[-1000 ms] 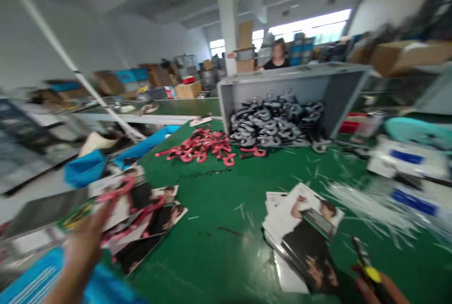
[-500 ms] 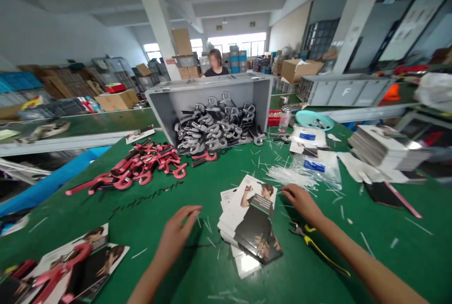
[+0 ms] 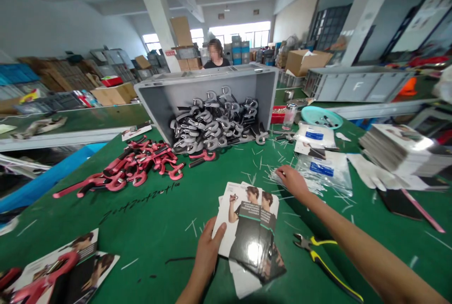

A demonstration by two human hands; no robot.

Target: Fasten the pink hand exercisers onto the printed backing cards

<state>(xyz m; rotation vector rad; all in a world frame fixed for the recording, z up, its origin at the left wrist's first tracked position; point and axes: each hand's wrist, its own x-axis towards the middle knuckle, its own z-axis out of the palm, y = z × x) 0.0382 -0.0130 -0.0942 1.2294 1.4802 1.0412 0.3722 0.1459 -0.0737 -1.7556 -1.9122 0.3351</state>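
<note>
My left hand (image 3: pixel 211 246) grips the left edge of a printed cardboard card (image 3: pixel 243 228), thumb on top and fingers underneath. This card overlaps a small stack of similar cards (image 3: pixel 273 240) on the green table. My right hand (image 3: pixel 292 180) is at the near left edge of a pile of thin white strips that look like cable ties (image 3: pixel 314 184). Its fingers are curled and pinched together; what lies between them is too small to make out. Diagonal cutters (image 3: pixel 323 264) with yellow and black handles lie below my right forearm, jaws apart.
A grey crate (image 3: pixel 266 101) on its side holds many grey-and-black hand grips (image 3: pixel 208 127). Pink hand grips (image 3: pixel 141 165) are heaped to its left. More cards with a pink grip (image 3: pixel 52 271) lie at front left. A tall card stack (image 3: pixel 395 148) stands right. A person (image 3: pixel 216 56) is behind the crate.
My left hand has moved right and taken hold of the top card, which is now shifted left and fanned. My right hand has moved forward from beside the cards to the white strips.
</note>
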